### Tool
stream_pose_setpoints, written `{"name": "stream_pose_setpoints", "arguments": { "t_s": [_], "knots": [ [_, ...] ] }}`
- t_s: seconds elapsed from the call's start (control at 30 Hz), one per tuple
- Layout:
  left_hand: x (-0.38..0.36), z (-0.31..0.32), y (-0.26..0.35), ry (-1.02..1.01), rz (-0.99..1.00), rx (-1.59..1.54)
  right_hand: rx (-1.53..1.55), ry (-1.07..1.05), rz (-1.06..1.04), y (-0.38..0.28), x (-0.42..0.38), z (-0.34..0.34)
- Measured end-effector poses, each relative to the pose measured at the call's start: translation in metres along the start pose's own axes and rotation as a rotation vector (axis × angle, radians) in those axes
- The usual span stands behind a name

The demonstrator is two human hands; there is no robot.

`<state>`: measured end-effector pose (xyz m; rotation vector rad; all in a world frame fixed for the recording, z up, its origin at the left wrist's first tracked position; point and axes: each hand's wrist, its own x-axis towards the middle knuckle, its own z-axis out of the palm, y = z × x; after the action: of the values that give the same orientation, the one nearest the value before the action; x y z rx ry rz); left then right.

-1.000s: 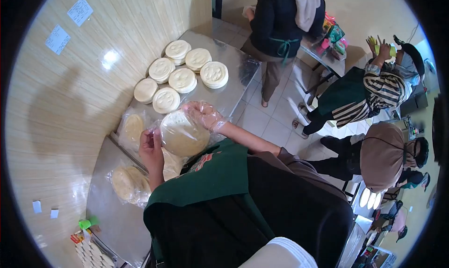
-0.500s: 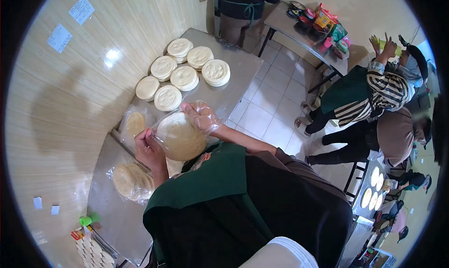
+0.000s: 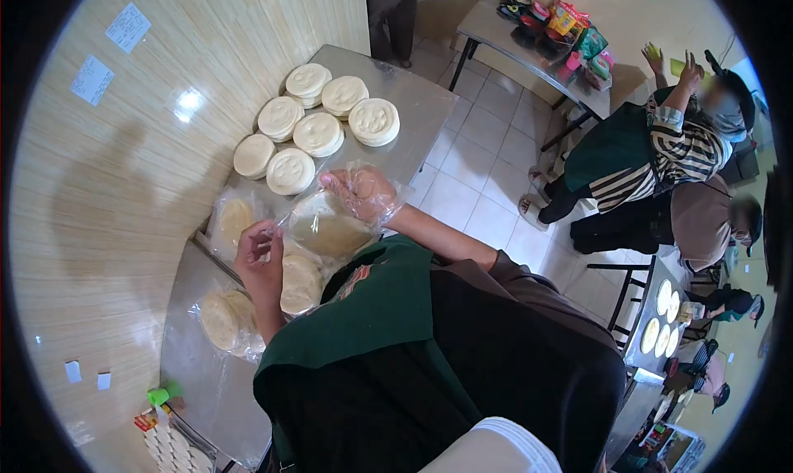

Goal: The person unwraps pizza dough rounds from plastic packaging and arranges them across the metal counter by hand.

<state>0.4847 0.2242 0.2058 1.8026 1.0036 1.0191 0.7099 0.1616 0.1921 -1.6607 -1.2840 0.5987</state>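
Between my hands is a clear plastic bag (image 3: 288,223) with round pale flatbread (image 3: 330,232) in it, held tilted above the metal table. My left hand (image 3: 261,262) pinches the bag's left edge with thumb and fingertips. Clear plastic covers my right hand (image 3: 365,194), whose fingers are curled at the bag's upper right side. Just below the bag, close to my apron, sits another stack of flatbreads (image 3: 301,283). To the left of my left hand are a bagged flatbread (image 3: 235,218) and a bagged stack (image 3: 225,320).
Several stacks of round flatbreads (image 3: 318,134) stand on the far part of the metal table (image 3: 396,85), beside the wall. A side table (image 3: 487,27) holds bowls and packets. Co-workers (image 3: 661,155) stand to the right, near another table with flatbreads (image 3: 657,328).
The bagged flatbread has tilted and moved slightly right with my right hand, uncovering more of the stack below. My left hand keeps near the bag's edge. The whole view has shifted a little.
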Motion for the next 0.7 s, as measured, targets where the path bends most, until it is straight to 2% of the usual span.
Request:
{"name": "stream_pose_setpoints", "arguments": {
  "t_s": [0.13, 0.23, 0.33, 0.43, 0.53, 0.63, 0.7],
  "knots": [
    [0.006, 0.006, 0.003, -0.011, 0.024, 0.165, -0.058, -0.036, 0.003, 0.006, 0.003, -0.007],
    [0.005, 0.011, -0.004, 0.043, 0.113, 0.126, 0.057, 0.001, 0.054, 0.019, 0.003, 0.0],
    [0.002, 0.021, -0.013, 0.154, 0.218, 0.111, 0.249, -0.091, 0.189, 0.029, 0.008, 0.006],
    [-0.001, 0.035, -0.029, 0.284, 0.206, 0.118, 0.437, -0.055, 0.144, 0.036, 0.011, 0.02],
    [-0.002, 0.042, -0.037, 0.378, 0.205, 0.064, 0.41, -0.011, 0.145, 0.024, 0.014, 0.02],
    [0.003, 0.041, -0.035, 0.331, 0.214, 0.036, 0.376, 0.092, 0.073, 0.025, 0.017, 0.025],
    [0.009, 0.039, -0.026, 0.241, 0.072, -0.269, 0.26, 0.145, -0.008, 0.022, 0.018, 0.021]
  ]
}}
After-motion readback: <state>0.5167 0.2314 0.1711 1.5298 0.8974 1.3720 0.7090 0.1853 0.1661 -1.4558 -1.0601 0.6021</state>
